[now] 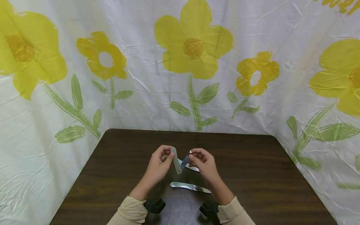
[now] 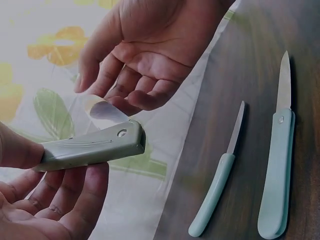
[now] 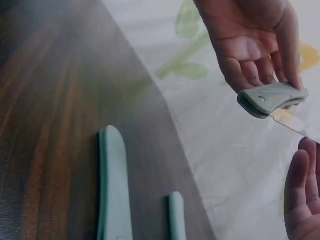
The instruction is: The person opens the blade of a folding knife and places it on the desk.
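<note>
My left hand (image 1: 159, 164) grips the pale green handle of a folding knife (image 1: 176, 162), thumb on one side and fingers on the other, above the table. Its blade (image 2: 105, 114) stands out at an angle from the handle, partly unfolded. My right hand (image 1: 206, 164) pinches that blade near its tip with thumb and fingers. Below both hands, a second pale green knife (image 1: 182, 185) lies with its blade out, pointing right. Another green-handled knife (image 2: 215, 192) lies farther back, partly hidden by the held knife in the head view.
The dark wooden table (image 1: 118, 187) has a white curtain (image 1: 140, 103) with painted yellow flowers hanging round its back and sides. Black wrist cameras (image 1: 154, 206) sit on both wrists, by the beige sleeves.
</note>
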A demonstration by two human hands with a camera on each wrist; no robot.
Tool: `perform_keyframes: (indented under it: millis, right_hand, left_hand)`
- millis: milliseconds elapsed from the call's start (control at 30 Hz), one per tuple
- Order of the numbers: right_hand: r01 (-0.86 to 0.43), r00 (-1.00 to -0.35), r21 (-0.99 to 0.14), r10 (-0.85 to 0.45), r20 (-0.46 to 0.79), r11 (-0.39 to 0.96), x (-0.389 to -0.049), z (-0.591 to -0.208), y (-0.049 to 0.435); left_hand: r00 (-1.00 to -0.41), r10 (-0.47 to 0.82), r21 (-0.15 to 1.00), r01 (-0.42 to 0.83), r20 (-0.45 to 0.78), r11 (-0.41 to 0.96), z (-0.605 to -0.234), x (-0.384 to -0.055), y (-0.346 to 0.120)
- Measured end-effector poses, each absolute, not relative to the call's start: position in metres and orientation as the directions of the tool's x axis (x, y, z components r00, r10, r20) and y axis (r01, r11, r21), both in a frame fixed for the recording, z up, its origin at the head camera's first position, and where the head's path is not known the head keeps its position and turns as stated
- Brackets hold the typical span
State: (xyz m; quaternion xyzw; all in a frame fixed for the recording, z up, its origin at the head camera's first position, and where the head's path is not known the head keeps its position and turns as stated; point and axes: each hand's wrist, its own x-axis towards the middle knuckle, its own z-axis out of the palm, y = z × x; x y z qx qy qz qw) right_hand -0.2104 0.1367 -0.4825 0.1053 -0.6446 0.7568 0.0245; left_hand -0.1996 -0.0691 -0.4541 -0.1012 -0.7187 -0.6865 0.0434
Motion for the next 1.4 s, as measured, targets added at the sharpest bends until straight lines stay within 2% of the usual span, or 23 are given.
perform_keyframes:
  millis: [367, 500, 633, 900, 1133, 1400]
  right_hand:
    - [-0.166, -0.976, -0.973, -0.115, 0.186, -0.162, -0.209, -0.476, 0.137]
    - [-0.145, -0.982, -0.965, -0.090, 0.167, -0.217, -0.207, -0.472, 0.142]
    - [-0.152, -0.980, -0.958, -0.093, 0.178, -0.243, -0.206, -0.470, 0.148]
    - [-0.215, -0.964, -0.957, -0.113, 0.240, -0.197, -0.204, -0.471, 0.156]
    - [-0.228, -0.963, -0.964, -0.112, 0.243, -0.135, -0.200, -0.473, 0.158]
    - [-0.241, -0.943, -0.961, -0.202, 0.264, -0.132, -0.200, -0.475, 0.158]
  left_hand:
    - [-0.974, 0.071, 0.976, 0.216, 0.215, 0.007, -0.451, -0.196, -0.068]
    - [-0.983, 0.021, 0.982, 0.179, 0.180, -0.059, -0.450, -0.197, -0.072]
    - [-0.979, -0.049, 0.973, 0.201, 0.196, -0.117, -0.448, -0.197, -0.076]
    - [-0.978, -0.153, 0.935, 0.182, 0.141, -0.303, -0.445, -0.198, -0.076]
    - [-0.971, -0.206, 0.903, 0.195, 0.122, -0.382, -0.441, -0.199, -0.071]
    - [-0.965, -0.246, 0.869, 0.200, 0.094, -0.453, -0.444, -0.198, -0.064]
